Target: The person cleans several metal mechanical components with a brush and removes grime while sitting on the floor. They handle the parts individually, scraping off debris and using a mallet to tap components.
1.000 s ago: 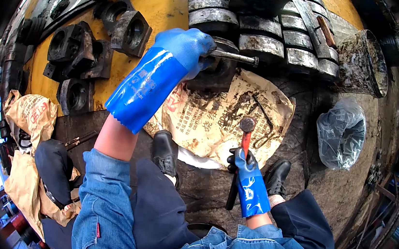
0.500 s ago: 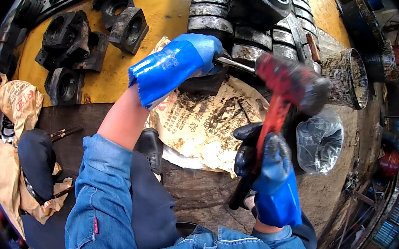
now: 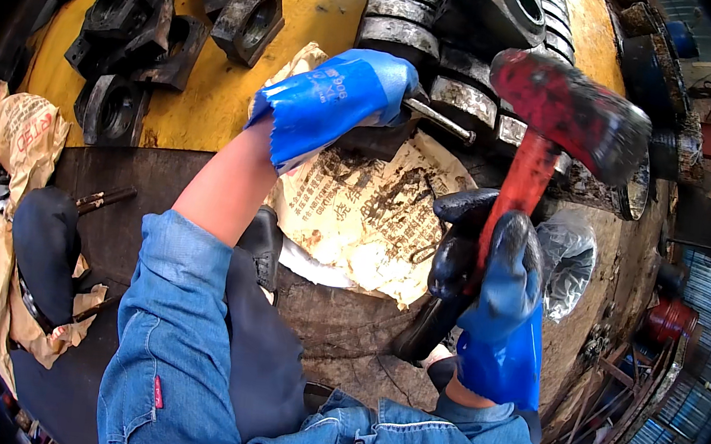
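Short-handled sledgehammer, red with a dark end to its head, is standing tilted in the person's right hand, its head rising above the glove and its black lower handle sticking out below, toward the person. The right hand, in a blue glove with black-stained fingers, is wrapping closely around the handle, leaving no visible gap. The dark end of the head is blurring.

The left hand, also in a blue glove, is curling around a metal rod; its fingertips are hiding from view, so their exact grip cannot be told. The rod is pointing to the right, and the head's red end is showing just above its tip, with the depth between them unclear.

Below the left hand, a stained paper sack is lying flat, while a clear plastic bag is sitting beyond the right hand, to its right. Stacked metal discs are standing ahead, and bored metal blocks are resting on a yellow surface at the left.
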`<state>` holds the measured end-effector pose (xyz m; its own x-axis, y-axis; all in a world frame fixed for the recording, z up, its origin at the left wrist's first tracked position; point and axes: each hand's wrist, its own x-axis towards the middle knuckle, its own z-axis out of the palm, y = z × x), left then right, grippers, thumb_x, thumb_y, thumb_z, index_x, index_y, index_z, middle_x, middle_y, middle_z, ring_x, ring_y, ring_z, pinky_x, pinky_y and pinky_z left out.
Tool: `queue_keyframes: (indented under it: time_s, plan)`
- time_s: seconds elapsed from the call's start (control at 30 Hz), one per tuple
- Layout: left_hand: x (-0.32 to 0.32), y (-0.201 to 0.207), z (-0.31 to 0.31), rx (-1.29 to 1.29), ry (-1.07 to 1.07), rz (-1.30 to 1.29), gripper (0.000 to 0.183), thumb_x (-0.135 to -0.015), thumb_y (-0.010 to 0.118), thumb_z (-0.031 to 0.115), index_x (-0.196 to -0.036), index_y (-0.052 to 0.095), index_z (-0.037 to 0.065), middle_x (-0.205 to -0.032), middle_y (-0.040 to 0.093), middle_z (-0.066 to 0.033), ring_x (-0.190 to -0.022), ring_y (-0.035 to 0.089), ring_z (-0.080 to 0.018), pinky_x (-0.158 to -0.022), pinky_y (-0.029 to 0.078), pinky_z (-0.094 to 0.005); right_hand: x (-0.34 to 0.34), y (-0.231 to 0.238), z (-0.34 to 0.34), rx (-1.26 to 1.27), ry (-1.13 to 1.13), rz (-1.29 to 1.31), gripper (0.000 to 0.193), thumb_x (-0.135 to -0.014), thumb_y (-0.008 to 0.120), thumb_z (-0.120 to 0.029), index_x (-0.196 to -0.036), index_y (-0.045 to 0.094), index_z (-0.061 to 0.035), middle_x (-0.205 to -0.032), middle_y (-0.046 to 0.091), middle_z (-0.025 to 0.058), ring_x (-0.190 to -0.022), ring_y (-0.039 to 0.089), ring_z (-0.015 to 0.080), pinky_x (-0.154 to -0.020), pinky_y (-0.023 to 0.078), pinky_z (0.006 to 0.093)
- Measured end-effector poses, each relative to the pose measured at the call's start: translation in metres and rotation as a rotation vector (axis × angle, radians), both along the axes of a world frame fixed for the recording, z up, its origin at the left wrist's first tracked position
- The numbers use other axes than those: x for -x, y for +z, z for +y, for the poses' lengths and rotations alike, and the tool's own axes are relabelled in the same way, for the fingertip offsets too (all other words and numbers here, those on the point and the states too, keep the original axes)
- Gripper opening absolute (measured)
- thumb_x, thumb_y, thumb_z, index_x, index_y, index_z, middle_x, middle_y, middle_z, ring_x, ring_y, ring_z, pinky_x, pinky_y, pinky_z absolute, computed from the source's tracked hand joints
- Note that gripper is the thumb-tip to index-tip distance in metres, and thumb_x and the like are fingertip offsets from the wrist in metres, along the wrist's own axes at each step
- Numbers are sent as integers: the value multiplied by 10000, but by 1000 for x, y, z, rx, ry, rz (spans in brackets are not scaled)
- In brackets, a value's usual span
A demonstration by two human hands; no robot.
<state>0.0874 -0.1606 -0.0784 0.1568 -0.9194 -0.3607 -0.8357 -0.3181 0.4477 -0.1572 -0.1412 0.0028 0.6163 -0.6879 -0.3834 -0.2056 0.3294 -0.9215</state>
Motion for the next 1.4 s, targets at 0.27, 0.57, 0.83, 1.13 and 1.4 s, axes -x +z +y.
queue_keyframes:
  time_s: [0.27,0.57,0.83,1.13,1.4]
  plan:
    - [2,-87,-4,-14,-75,-44,381,-756,741,154,-1134,712,198,-1032,714,-137,-976,684,-338,-829,551,-428,-9,-64,-14,-320,5,380,551,-958,541,-539,-1097,647,-16,-756,640,52,-579,548,119,-556,464,264]
    - [11,-53,14,16,-93,-251,419,-789,743,204,-1201,665,223,-1006,712,-97,-942,692,-309,-815,567,-413,85,-208,17,-108,-307,442,539,-932,588,-529,-1167,564,-45,-830,669,71,-680,635,126,-594,495,274]
    - [68,14,58,30,-232,-371,201,-802,664,106,-975,732,182,-872,725,-48,-889,721,-267,-657,514,-514,137,-323,50,7,-15,896,655,-855,688,-516,-1262,539,-24,-983,684,161,-899,679,298,-801,558,390]
    - [101,-47,49,-314,-379,-270,261,-894,625,157,-1136,721,176,-1091,726,-51,-1057,685,-275,-826,504,-498,40,-112,5,1086,464,738,862,-717,852,-394,-1419,452,-92,-1401,544,181,-1300,535,336,-1080,458,414]
    - [116,-85,50,-298,-424,-105,238,-886,658,236,-1110,736,219,-1147,718,-18,-1127,656,-244,-870,510,-428,18,-209,13,539,394,992,435,-870,704,-260,-1267,581,-133,-1138,677,127,-959,685,299,-817,571,367]
